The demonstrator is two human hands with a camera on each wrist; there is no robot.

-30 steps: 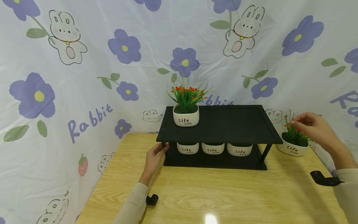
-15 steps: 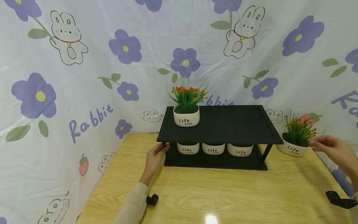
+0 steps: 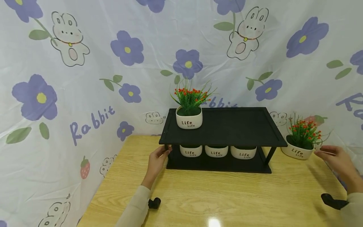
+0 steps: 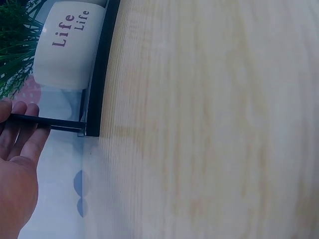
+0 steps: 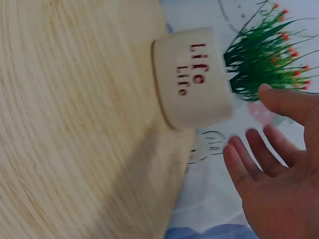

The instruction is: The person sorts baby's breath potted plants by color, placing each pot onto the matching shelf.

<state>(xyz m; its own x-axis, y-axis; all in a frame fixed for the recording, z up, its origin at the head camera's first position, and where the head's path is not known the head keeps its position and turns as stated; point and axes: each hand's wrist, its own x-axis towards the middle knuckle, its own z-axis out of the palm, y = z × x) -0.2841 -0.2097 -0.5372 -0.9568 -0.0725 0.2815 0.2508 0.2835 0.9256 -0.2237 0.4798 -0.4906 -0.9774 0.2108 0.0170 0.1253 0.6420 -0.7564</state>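
My left hand (image 3: 157, 160) grips the front left post (image 4: 55, 122) of a black two-tier shelf (image 3: 232, 124), with fingers and thumb on either side of it. On the shelf's upper board sits a white flower pot (image 3: 189, 121) marked "Life", full of grass and small red flowers. Beside the shelf, at the table's right, stands a matching flower pot (image 3: 297, 152). My right hand (image 3: 338, 160) is just right of this pot. In the right wrist view its fingers (image 5: 259, 154) are spread apart, and nothing lies between them and the thumb.
Several white pots (image 3: 215, 151) stand in a row on the lower board, their plants mostly hidden by the upper one. The wooden table (image 3: 227, 195) ends close to the right pot. A patterned curtain (image 3: 158, 37) hangs behind and along the sides.
My right hand has come down from above the right pot's flowers to that pot's right side. The left hand, shelf and pots have stayed where they were.
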